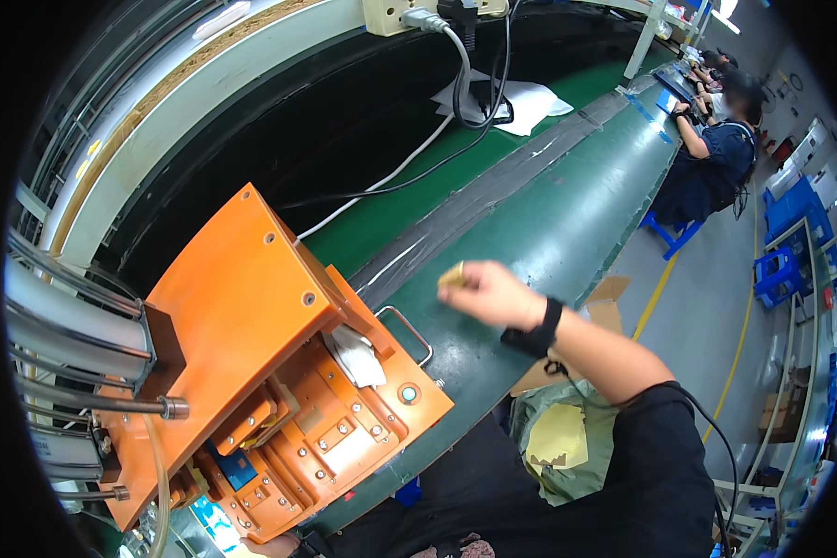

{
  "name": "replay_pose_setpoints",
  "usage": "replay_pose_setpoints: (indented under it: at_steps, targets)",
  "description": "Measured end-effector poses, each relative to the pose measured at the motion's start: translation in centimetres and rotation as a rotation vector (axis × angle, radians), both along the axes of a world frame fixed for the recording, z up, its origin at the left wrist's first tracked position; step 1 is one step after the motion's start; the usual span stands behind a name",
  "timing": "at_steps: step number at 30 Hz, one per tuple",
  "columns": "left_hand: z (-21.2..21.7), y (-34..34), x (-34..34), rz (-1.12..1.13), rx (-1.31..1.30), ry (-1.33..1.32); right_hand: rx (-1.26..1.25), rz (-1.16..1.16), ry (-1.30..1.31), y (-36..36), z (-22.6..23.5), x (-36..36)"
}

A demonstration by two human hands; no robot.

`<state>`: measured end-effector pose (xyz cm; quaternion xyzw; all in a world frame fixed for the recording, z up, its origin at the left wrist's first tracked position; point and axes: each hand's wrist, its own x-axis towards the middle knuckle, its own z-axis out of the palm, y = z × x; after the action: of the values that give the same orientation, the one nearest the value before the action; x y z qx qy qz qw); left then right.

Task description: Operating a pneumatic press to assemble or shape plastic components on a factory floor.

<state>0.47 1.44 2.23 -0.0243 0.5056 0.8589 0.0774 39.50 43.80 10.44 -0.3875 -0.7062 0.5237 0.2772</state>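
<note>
Over the green bench [549, 205], my right hand [495, 296] is closed in a pinch on a small flat yellowish piece [453, 276], whose exact kind I cannot make out. A black band circles that wrist. At the lower edge, my left hand [274, 547] is beside the front corner of an orange bench press [232, 270]; its fingers are mostly hidden. Inside the press are screwed-down orange fixture blocks [344, 428], a blue piece [234, 468] and a crumpled white cloth or paper [355, 358]. A round green button [408, 394] sits at its right corner.
Large cylinders [74, 325] and rods stand left of the press. A metal handle [417, 335] sticks out at its right. Cables [391, 181] cross the bench from a power strip [391, 14]. A lined bin [567, 446] holds yellow sheets. Farther along, a person [716, 158] sits.
</note>
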Motion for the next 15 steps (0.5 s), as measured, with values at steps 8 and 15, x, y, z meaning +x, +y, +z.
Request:
replay_pose_setpoints:
  at_steps: [8, 15]
  targets:
    - [-4.8, -5.2, -4.0, -0.358, 0.027, 0.021, 0.326, -0.457, -0.629, 20.5, -1.8, 1.8]
    - [-2.2, -2.5, -1.3, -0.606, 0.143, 0.004, 0.145, -0.599, -1.041, 26.4, -1.0, 2.0]
